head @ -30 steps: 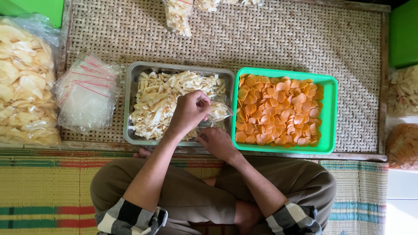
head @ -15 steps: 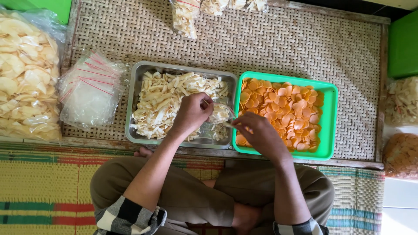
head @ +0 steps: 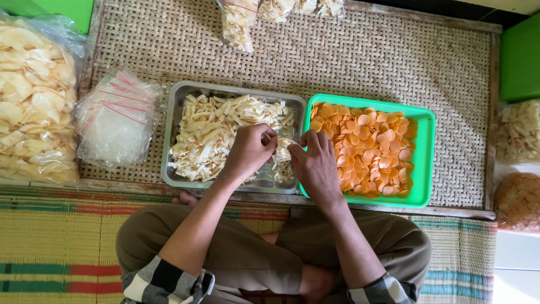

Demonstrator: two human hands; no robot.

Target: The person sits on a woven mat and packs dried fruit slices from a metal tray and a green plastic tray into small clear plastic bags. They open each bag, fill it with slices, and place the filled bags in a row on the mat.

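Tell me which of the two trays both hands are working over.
The rectangular metal tray of pale strip-shaped crackers, left of the green plastic tray of orange round chips. Both the left hand and right hand are over it.

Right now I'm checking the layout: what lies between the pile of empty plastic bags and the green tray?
The metal tray of pale chip strips, seen in the head view.

Head view, straight down, close

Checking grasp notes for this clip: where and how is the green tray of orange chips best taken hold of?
Grip the green tray by its raised rim at the far-right long edge, coming from the right. That side lies bare on the woven mat, while the right hand and metal tray crowd its left.
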